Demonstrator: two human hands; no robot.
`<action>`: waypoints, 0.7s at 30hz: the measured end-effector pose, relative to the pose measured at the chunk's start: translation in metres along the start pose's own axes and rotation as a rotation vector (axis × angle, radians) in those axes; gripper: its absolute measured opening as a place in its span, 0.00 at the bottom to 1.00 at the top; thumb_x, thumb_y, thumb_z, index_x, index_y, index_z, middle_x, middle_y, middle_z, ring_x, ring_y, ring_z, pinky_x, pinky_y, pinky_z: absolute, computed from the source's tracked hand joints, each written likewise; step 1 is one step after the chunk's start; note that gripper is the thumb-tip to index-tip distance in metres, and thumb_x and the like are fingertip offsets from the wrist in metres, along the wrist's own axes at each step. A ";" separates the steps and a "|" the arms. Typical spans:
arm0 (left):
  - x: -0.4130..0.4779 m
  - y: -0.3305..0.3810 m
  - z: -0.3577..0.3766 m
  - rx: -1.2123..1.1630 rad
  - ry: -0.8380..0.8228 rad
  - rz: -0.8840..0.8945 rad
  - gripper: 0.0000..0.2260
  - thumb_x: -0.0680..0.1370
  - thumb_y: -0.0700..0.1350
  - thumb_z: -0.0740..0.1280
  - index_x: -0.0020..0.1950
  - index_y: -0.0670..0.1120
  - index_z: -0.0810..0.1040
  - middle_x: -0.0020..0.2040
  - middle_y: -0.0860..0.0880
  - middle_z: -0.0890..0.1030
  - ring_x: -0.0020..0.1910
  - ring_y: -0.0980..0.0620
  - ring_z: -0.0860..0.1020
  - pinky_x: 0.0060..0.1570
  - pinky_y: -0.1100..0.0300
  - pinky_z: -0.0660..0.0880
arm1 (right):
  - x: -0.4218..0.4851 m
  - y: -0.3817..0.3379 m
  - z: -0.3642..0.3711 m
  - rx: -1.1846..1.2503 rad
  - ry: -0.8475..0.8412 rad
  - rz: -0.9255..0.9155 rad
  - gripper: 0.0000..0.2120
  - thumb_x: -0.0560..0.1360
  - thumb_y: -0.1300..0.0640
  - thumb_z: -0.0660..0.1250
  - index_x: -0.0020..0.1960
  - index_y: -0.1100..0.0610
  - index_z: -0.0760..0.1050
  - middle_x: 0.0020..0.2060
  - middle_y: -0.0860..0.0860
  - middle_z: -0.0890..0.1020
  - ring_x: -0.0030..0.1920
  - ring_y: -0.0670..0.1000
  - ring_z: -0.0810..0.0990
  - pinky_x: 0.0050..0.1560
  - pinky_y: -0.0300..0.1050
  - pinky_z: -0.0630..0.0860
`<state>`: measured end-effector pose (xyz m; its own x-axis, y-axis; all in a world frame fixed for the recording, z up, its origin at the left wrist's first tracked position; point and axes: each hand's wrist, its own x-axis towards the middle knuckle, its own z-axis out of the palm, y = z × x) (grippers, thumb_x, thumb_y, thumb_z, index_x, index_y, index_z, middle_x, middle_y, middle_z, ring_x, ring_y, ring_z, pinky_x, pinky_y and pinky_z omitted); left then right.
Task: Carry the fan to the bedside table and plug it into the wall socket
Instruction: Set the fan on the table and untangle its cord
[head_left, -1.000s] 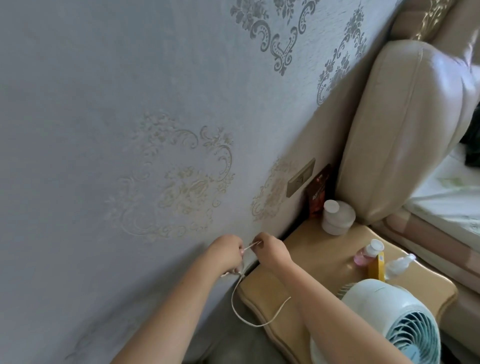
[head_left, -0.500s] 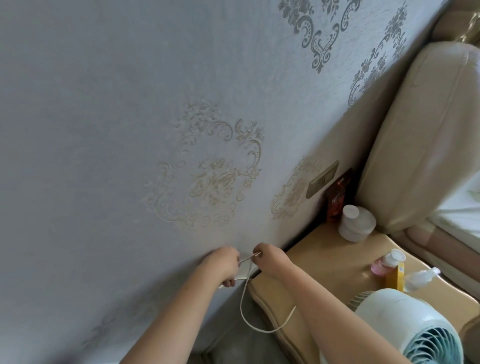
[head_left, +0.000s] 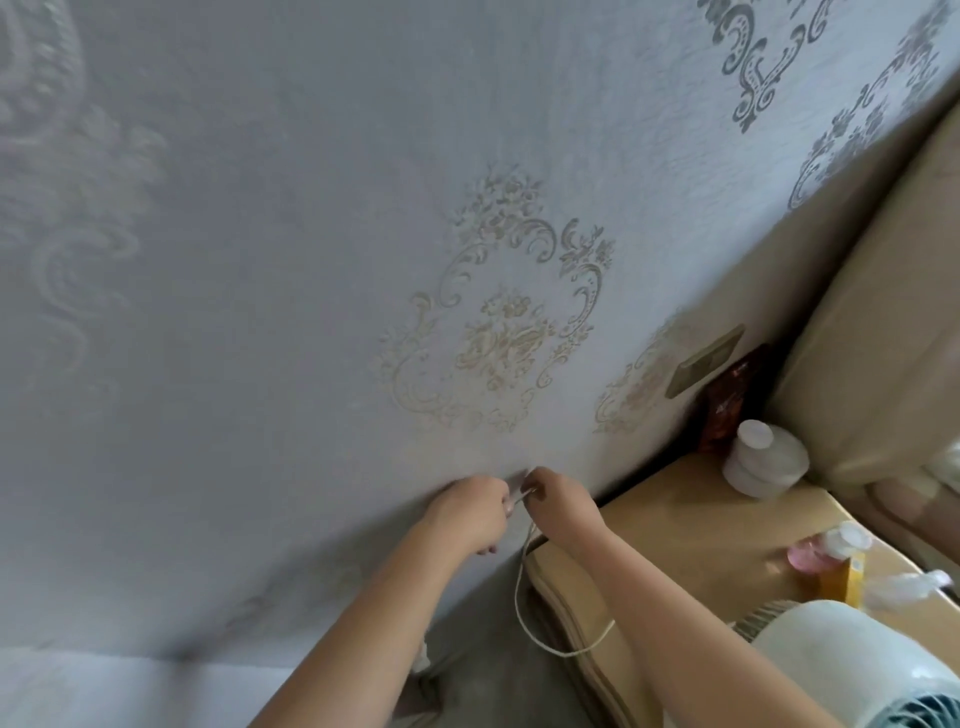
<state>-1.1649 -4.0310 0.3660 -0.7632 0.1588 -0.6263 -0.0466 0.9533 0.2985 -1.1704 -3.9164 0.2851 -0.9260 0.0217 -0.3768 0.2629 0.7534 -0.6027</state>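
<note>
Wallpaper with pale raised scrollwork filled the left and middle of the view. Low against it, the left hand had its fingers curled shut around a small white plug or cord end, pressed close to the wall; the blur made it impossible to tell exactly what the fingers held. Just beside it, nearly touching, the right hand pinched the same white cord between closed fingertips. From the two hands the cord dropped in a slack loop past the corner of the bedside table and ran back under the right forearm. Further right, a gold wall socket sat on the wall above the table, well apart from both hands, with a dark red packet leaning below it. A white jar stood at the table's back, and a pink bottle and a yellow box nearer the front. The fan, white with a blue-green grille, rested on the table's near right edge.
</note>
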 end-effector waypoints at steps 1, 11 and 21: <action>-0.003 0.006 -0.004 -0.015 0.008 0.013 0.09 0.81 0.43 0.55 0.43 0.46 0.70 0.44 0.41 0.85 0.25 0.55 0.73 0.26 0.63 0.69 | -0.003 -0.001 -0.005 -0.002 0.013 -0.004 0.14 0.75 0.61 0.57 0.57 0.58 0.76 0.55 0.58 0.82 0.55 0.59 0.79 0.47 0.45 0.73; -0.039 0.061 -0.043 0.012 -0.043 0.088 0.12 0.77 0.38 0.56 0.41 0.40 0.77 0.25 0.47 0.74 0.19 0.53 0.67 0.21 0.67 0.64 | -0.038 -0.016 -0.062 -0.036 -0.002 -0.100 0.11 0.70 0.61 0.58 0.44 0.56 0.79 0.42 0.57 0.83 0.46 0.58 0.80 0.40 0.43 0.71; -0.062 0.115 -0.073 -0.072 0.222 0.355 0.15 0.80 0.44 0.58 0.47 0.37 0.80 0.33 0.44 0.77 0.31 0.46 0.73 0.37 0.58 0.71 | -0.053 -0.009 -0.146 -0.003 0.378 -0.093 0.15 0.72 0.58 0.60 0.28 0.52 0.65 0.26 0.49 0.72 0.33 0.54 0.71 0.27 0.41 0.59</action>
<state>-1.1695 -3.9498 0.4917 -0.8600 0.4073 -0.3075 0.2051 0.8276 0.5225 -1.1630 -3.8283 0.4132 -0.9805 0.1934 -0.0345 0.1728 0.7656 -0.6196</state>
